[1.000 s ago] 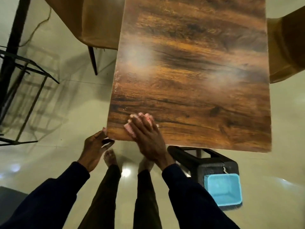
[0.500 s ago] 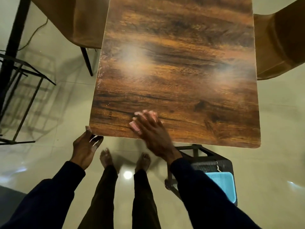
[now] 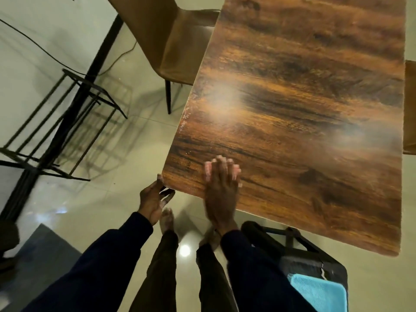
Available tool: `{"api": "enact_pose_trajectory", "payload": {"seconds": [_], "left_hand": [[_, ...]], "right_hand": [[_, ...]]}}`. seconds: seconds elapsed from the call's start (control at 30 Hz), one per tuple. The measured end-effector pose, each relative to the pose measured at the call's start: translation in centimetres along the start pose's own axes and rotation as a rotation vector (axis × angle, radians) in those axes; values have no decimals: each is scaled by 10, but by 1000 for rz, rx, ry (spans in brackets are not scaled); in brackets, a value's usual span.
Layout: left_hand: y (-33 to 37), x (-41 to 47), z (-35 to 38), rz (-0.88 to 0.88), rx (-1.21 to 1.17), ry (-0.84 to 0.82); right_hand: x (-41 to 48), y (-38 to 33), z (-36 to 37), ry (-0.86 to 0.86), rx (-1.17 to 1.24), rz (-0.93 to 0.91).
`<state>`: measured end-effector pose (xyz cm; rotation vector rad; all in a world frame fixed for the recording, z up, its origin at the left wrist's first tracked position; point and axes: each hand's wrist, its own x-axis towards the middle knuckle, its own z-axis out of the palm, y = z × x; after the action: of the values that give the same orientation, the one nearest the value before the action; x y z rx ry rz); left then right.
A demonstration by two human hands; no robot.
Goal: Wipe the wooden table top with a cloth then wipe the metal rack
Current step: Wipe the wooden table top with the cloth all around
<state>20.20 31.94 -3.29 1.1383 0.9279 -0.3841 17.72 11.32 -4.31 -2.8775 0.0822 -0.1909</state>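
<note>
Wooden table [image 3: 304, 109] is gripped at its near corner by the left hand [image 3: 152, 200]; pink cloth [image 3: 207, 171] is pressed beneath the flat, straight-fingered right hand [image 3: 221, 192]. Metal rack [image 3: 67, 176] is noted well apart, left.

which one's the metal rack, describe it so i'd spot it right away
Find the wooden table filling the right of the view, then look left across the pale floor. The metal rack stands there by a thick black post. Unlike the solid brown chair, it is an open frame of thin black bars.

home dining area: wooden table [image 3: 304, 109], upholstered chair [image 3: 166, 41], tiled floor [image 3: 56, 30]
</note>
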Motion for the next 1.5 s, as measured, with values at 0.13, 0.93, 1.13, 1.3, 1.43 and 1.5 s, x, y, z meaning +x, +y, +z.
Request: {"api": "enact_pose_trajectory", "payload": {"seconds": [0.13, 0.93, 1.13, 1.3, 1.43, 1.5], "left_hand": [[2, -6, 3, -12, -14, 4], [43, 8, -25, -73, 10, -150], [64, 13, -12, -77, 56, -150], [79, 14, 1, -34, 162, -185], [85, 20, 3, -38, 177, -174], [86, 26, 5, -43, 179, -178]], "right_hand": [[8, -46, 0, -254, 126, -407], [69, -17, -3, -115, 31, 12], [34, -53, 9, -412, 28, -663], [125, -7, -4, -239, -32, -100], [178, -59, 12, -128, 33, 21], [173, -84, 20, -268, 14, -219]]}}
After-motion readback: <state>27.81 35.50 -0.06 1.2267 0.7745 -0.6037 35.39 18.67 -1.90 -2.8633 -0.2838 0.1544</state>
